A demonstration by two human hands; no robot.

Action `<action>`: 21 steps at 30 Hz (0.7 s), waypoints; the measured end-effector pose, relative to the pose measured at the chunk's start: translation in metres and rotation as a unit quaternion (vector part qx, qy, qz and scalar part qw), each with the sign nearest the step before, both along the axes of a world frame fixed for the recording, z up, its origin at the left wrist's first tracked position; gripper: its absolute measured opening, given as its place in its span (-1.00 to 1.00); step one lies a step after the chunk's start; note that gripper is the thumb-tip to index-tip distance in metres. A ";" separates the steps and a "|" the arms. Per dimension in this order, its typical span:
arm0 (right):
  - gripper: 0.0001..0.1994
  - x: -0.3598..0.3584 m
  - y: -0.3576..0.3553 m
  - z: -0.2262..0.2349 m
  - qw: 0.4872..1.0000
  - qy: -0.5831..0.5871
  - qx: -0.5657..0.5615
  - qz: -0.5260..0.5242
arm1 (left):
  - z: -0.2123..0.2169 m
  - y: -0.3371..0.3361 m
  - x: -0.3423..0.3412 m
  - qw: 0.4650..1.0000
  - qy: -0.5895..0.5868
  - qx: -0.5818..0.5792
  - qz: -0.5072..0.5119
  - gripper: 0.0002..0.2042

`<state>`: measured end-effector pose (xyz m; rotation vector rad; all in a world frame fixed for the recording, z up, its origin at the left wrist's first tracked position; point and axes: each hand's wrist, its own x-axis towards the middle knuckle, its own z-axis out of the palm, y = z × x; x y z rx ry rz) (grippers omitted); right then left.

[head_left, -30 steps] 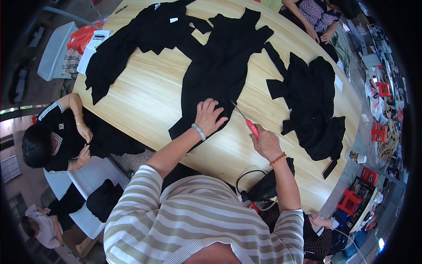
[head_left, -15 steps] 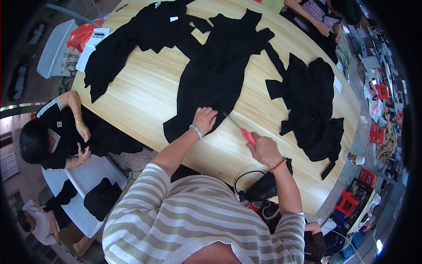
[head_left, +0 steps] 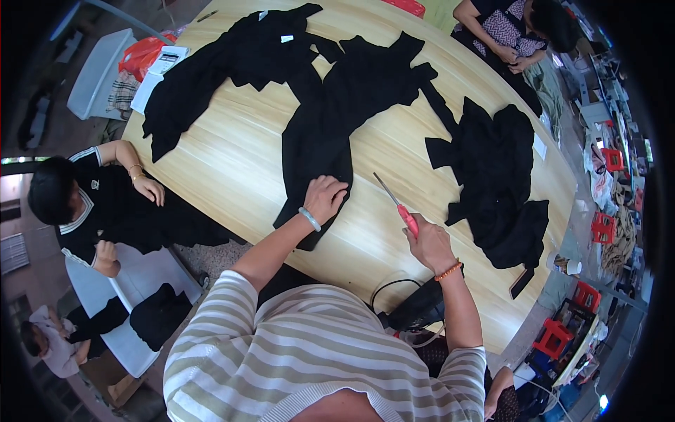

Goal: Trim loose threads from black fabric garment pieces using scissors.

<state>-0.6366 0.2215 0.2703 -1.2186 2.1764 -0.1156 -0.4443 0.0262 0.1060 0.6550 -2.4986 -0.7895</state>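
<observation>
right hand (head_left: 427, 243) hides the red scissors' handle (head_left: 408, 219).

Long garment (head_left: 337, 126) frame centre on table (head_left: 232, 162); left hand (head_left: 325, 198) on its lower end; scissors (head_left: 397, 205) right; second garment (head_left: 499, 183) far right.

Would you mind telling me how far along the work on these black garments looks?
Nothing is visibly cut. In hand: left hand presses the middle black garment flat; right hand holds red-handled scissors just beside it. Two other black garments lie untouched.
</observation>
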 end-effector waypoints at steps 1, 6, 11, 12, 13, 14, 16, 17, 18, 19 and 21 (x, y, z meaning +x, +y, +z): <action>-0.66 0.000 0.000 -0.003 1.000 0.006 -0.003 -0.001 | 0.017 0.000 -0.003 0.999 0.032 -0.030 0.026 -0.71; -0.71 0.016 -0.012 -0.005 0.998 0.004 0.009 0.062 | -0.005 -0.008 -0.015 0.987 -0.138 -0.069 0.038 -0.50; -0.69 0.017 -0.003 0.000 0.991 -0.057 0.022 0.116 | -0.018 -0.014 0.013 0.984 -0.154 -0.090 -0.019 -0.54; -0.69 0.016 -0.002 0.000 0.994 -0.054 0.007 0.092 | -0.022 -0.016 0.023 0.977 -0.176 -0.115 -0.029 -0.53; -0.69 0.014 0.001 -0.002 0.993 -0.053 0.002 0.101 | -0.005 -0.014 0.029 0.989 -0.137 -0.049 -0.006 -0.40; -0.70 0.013 0.003 -0.004 0.996 -0.036 -0.008 0.076 | 0.012 -0.012 0.035 0.988 -0.141 -0.061 0.015 -0.31; -0.69 0.014 0.007 -0.009 0.997 -0.011 -0.012 0.074 | 0.027 -0.013 0.045 0.981 -0.156 -0.085 0.083 -0.06; -0.69 0.017 0.008 -0.015 0.995 -0.002 -0.004 0.095 | 0.026 -0.018 0.047 0.969 -0.175 -0.066 0.160 -0.03; -0.67 0.021 0.009 -0.018 0.995 -0.017 0.006 0.099 | 0.024 -0.023 0.048 0.953 -0.192 -0.044 0.231 0.00; -0.67 0.026 0.005 -0.020 0.994 -0.019 0.004 0.108 | 0.015 -0.030 0.053 0.936 -0.183 -0.008 0.301 -0.07; -0.64 0.038 0.002 -0.023 0.990 -0.051 0.031 0.129 | -0.009 -0.058 0.065 0.922 -0.174 0.030 0.344 -0.15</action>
